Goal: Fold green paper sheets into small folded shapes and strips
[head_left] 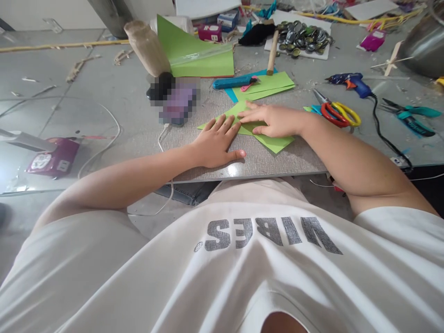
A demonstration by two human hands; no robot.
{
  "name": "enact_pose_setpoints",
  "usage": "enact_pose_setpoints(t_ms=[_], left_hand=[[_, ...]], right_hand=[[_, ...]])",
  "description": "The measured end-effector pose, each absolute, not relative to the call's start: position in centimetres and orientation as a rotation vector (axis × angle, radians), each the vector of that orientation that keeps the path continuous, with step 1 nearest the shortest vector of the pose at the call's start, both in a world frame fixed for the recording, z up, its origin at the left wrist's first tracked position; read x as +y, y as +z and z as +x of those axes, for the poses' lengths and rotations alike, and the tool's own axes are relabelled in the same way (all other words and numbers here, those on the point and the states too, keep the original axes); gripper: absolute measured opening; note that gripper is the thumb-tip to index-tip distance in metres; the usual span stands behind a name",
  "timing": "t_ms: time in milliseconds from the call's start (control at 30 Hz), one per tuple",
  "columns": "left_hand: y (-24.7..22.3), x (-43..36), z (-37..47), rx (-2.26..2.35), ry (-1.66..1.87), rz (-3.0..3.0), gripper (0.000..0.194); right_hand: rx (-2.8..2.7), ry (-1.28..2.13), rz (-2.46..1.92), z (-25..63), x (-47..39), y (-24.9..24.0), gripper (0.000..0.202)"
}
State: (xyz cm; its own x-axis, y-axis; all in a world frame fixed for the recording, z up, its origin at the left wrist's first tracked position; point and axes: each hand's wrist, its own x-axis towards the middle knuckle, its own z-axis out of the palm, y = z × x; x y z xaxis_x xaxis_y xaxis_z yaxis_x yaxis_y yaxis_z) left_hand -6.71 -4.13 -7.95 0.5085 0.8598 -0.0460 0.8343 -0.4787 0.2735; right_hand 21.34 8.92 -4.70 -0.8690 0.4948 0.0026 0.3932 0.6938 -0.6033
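A folded piece of light green paper (275,144) lies on the table close to its front edge, partly covered by both hands. My left hand (218,142) rests flat on the paper's left part with fingers spread and thumb out to the side. On the paper's middle lies my right hand (268,119), fingers apart and pointing left, nothing visible in its grasp. Just beyond them are more green paper strips (274,85), a sheet of blue paper (230,95) and a blue utility knife (233,83). Red and yellow handled scissors (338,113) sit by my right wrist.
To the right lie a blue glue gun (352,84) with its black cord and teal-handled pliers (411,114). Farther back are large green sheets (197,51), a wooden stick (273,53) and many bottle caps (303,37). A blurred phone (178,104) with a white cable lies left.
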Motion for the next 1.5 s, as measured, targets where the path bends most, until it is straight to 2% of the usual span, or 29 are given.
enact_pose_setpoints(t_ms=[133,567,667,1033,1333,1500], left_hand=[[-8.3,-3.7,-7.1,1.386,0.193,2.508,0.130],[-7.1,-3.7,-6.8,1.373,0.015,2.496,0.113],[-6.8,-3.7,-6.7,1.370,-0.012,2.502,0.107],[-5.7,-4.0,-6.0,1.399,-0.042,2.502,0.115],[-6.3,-1.8,-6.9,1.306,-0.102,2.569,0.110],[-6.2,-1.8,-6.9,1.286,-0.111,2.584,0.111]], right_hand=[[-2.659,0.933,-0.689,20.7,8.6,-5.8,0.044],[-2.968,0.574,-0.765,22.2,14.4,-8.2,0.112],[-2.969,0.549,-0.793,22.5,15.1,-8.1,0.121],[-2.981,0.503,-0.930,21.9,13.3,-8.3,0.119],[-2.986,0.492,-0.749,21.8,13.2,-8.3,0.111],[-3.022,0.410,-0.865,21.7,13.3,-7.5,0.113]])
